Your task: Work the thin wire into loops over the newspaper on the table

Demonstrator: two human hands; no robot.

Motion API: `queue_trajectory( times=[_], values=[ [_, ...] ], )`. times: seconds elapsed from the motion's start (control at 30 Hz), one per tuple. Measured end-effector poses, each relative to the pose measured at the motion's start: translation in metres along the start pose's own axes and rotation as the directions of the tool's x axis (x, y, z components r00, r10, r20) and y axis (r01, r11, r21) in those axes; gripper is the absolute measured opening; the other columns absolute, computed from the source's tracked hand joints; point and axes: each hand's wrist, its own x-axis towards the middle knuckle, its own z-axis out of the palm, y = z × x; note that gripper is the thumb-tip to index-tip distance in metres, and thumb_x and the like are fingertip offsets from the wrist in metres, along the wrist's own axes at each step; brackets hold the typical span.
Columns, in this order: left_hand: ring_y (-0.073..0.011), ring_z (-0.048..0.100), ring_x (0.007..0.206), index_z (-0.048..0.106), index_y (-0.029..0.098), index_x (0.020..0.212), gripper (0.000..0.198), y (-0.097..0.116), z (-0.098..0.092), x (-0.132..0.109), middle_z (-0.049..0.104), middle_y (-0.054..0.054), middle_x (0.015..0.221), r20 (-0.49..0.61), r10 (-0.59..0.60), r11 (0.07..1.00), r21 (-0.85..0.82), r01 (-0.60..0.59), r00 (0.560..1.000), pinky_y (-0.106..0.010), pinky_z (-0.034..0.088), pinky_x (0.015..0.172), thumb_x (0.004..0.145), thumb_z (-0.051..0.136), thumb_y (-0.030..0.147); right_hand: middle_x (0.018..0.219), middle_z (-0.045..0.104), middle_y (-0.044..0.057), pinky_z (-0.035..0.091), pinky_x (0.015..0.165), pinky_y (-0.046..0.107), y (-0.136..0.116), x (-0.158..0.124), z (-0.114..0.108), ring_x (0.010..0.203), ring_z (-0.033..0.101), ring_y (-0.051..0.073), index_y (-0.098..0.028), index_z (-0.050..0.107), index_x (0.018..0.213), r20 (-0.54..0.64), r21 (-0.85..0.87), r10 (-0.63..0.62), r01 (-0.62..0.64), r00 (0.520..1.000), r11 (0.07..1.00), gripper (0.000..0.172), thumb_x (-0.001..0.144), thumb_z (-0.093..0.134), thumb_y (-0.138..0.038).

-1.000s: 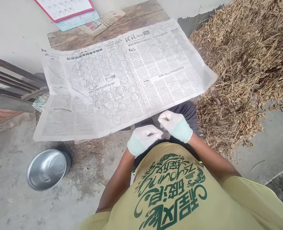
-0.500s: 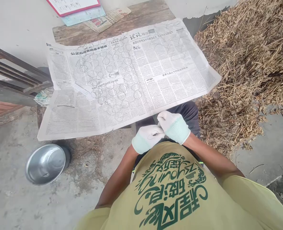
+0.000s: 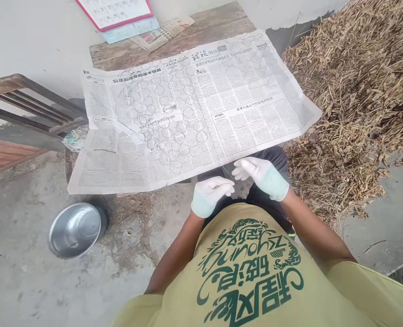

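Observation:
Both my hands wear white gloves with mint cuffs, held above my lap at the newspaper's near edge. My left hand (image 3: 212, 193) is closed in a pinch, thumb against the fingers, on a thin strand (image 3: 227, 172) that looks like fine wire or thread. The strand rises in a slight curve between the hands. My right hand (image 3: 260, 175) is a little apart to the right, its fingers loosely stretched and separated, near the strand. Many thin dark loops (image 3: 169, 132) of similar strand lie spread over the newspaper (image 3: 252, 131). A white strip with a rounded end (image 3: 128, 131) lies among them.
The newspaper covers much of a wooden table (image 3: 218, 20), overhanging its near side. A calendar (image 3: 116, 11) and folded newspaper (image 3: 163, 34) are at the back. A wooden chair (image 3: 27, 100) stands left, a metal pot (image 3: 77, 230) on the floor, dry stalks (image 3: 354, 100) piled right.
My hands were together and have moved apart, the right one shifting rightward and loosening its fingers. The thin strand now shows between them. The whole view has shifted slightly.

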Motion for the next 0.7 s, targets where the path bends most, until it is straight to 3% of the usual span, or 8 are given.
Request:
queue_trajectory(
  times=[0.13,0.37,0.53,0.7],
  values=[
    [-0.0173,0.072,0.067,0.083,0.02,0.091,0.017,0.004,-0.001,0.0,0.08,-0.004,0.08,0.062,0.049,0.999,0.004,-0.049,0.997,-0.032,0.062,0.071,0.092,0.074,0.035,0.095,0.082,0.009,0.062,0.074,0.032,0.005,-0.003,0.002,0.079,0.077,0.018,-0.017,0.079,0.108,0.084,0.023,0.001,-0.003,0.996,1.0,0.035,0.102,0.061,-0.047],
    [-0.0168,0.072,0.071,0.083,0.021,0.087,0.015,0.007,0.003,0.001,0.08,-0.004,0.08,0.161,0.05,0.999,-0.018,-0.048,0.986,-0.033,0.061,0.076,0.093,0.071,0.029,0.087,0.08,0.004,0.058,0.07,0.029,-0.005,0.0,0.01,0.071,0.072,0.015,-0.017,0.08,0.099,0.073,-0.059,0.006,-0.002,0.997,0.998,0.021,0.095,0.063,-0.028],
    [-0.0159,0.07,0.065,0.082,0.018,0.084,0.012,-0.006,0.008,0.005,0.079,-0.003,0.075,0.094,-0.019,0.995,-0.095,0.028,0.995,-0.031,0.06,0.07,0.087,0.074,0.026,0.086,0.079,0.002,0.054,0.071,0.026,-0.014,0.0,0.013,0.077,0.071,0.015,-0.018,0.08,0.086,0.059,-0.196,0.031,-0.019,0.998,0.981,0.014,0.084,0.066,-0.02],
    [-0.0171,0.07,0.063,0.083,0.017,0.09,0.014,-0.013,0.014,0.009,0.078,-0.004,0.073,0.005,-0.14,0.982,-0.124,0.139,0.99,-0.032,0.06,0.068,0.082,0.077,0.026,0.074,0.074,0.0,0.052,0.065,0.026,-0.008,0.001,0.012,0.064,0.065,0.013,-0.016,0.077,0.083,-0.024,-0.178,0.057,-0.06,0.998,0.982,0.014,0.082,0.063,-0.018]
  ],
)
